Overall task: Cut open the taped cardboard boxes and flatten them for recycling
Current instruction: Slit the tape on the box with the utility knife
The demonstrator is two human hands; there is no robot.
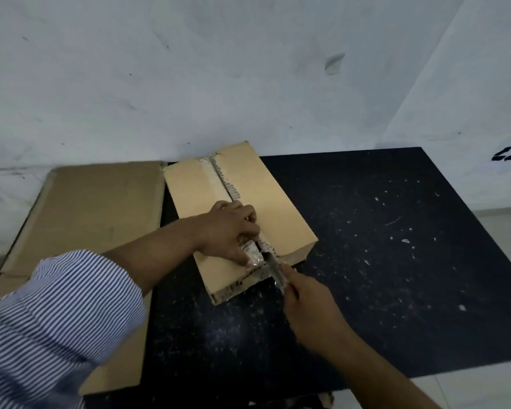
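Cardboard box lies near the middle of the dark table, its long side running from 11 o'clock to 5 o'clock, and the taped seam along its top already looks slit for most of its length. The left hand bears down on the top, thumb stretched along the tape; its curled fingers seem to hook into the slit, though blur leaves that unsure. At the box's 5 o'clock end the right hand grips a cutter, blade at the last stretch of tape over the near edge. The step in hand is finishing this top cut. Next the blade must clear the edge away from the left thumb, which sits close, then the flaps want opening. A flattened cardboard sheet lies at 9 o'clock, touching the box's far corner and crowding that side; pale scraps dot the table toward 3 o'clock
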